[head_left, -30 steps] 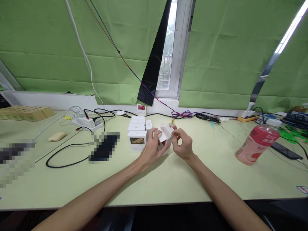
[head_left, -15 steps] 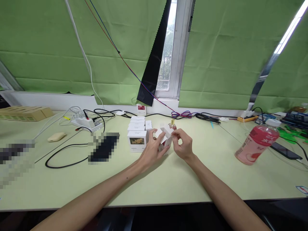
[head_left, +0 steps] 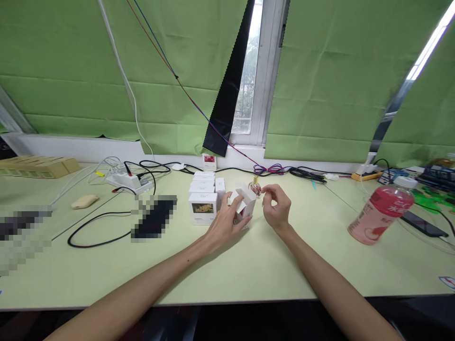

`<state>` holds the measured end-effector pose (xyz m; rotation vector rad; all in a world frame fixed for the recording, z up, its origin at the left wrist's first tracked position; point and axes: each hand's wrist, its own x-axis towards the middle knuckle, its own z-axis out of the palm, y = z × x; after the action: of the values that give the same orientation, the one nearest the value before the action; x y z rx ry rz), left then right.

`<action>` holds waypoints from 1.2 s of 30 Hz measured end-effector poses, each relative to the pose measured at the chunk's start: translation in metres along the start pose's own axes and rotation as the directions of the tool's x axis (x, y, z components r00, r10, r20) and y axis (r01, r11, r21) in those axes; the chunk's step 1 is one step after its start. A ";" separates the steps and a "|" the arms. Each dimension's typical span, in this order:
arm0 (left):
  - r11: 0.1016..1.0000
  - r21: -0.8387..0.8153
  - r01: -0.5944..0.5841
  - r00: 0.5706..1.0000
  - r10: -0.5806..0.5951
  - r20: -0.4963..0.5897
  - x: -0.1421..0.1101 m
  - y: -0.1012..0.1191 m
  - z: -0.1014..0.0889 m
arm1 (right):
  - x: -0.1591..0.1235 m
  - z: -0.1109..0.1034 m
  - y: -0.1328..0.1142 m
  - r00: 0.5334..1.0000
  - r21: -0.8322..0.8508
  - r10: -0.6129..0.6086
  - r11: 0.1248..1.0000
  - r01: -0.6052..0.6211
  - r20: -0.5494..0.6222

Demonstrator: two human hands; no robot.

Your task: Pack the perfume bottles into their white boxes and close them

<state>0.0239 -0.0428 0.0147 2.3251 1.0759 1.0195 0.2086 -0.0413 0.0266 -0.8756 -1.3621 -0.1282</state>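
My left hand point(head_left: 225, 218) is wrapped around a small white box point(head_left: 250, 204) whose top flaps stand up. Just right of it, my right hand point(head_left: 277, 208) is bent with its fingers curled but apart, and no object shows in it. Its fingertips are close to a small glass bottle point(head_left: 254, 188) with a gold cap, behind the box; I cannot tell whether they touch. To the left of my left hand, a row of white boxes point(head_left: 203, 215) runs back from the front one, which bears a yellow flower picture. Another white box point(head_left: 220, 185) stands beside the row.
A pink drink bottle point(head_left: 380, 213) leans in view at right, near a phone point(head_left: 424, 222). At left are a power strip point(head_left: 130, 182), a cream case point(head_left: 84, 201) and a looped black cable point(head_left: 90, 246). One more small box point(head_left: 209, 162) stands by the wall.
My right hand has let go of the box's flap and moved a little right, beside the glass bottle. My left hand keeps its hold on the box.
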 end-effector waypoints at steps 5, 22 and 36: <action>1.000 0.012 0.020 1.000 -0.021 0.005 0.000 -0.001 0.000 | 0.011 0.009 0.030 0.963 -0.140 0.271 0.954 -0.265 0.019; 0.998 0.056 0.035 0.999 -0.036 0.031 -0.002 0.003 -0.002 | 0.012 0.032 0.097 0.820 -0.455 0.430 0.857 -0.241 0.377; 0.998 -0.020 0.055 0.993 -0.052 0.103 -0.001 -0.002 -0.002 | 0.018 0.030 0.063 0.742 -0.674 0.500 0.733 -0.089 0.446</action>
<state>0.0206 -0.0423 0.0143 2.2911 1.0754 0.8785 0.2242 0.0270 0.0117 -1.8281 -1.7760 -0.0196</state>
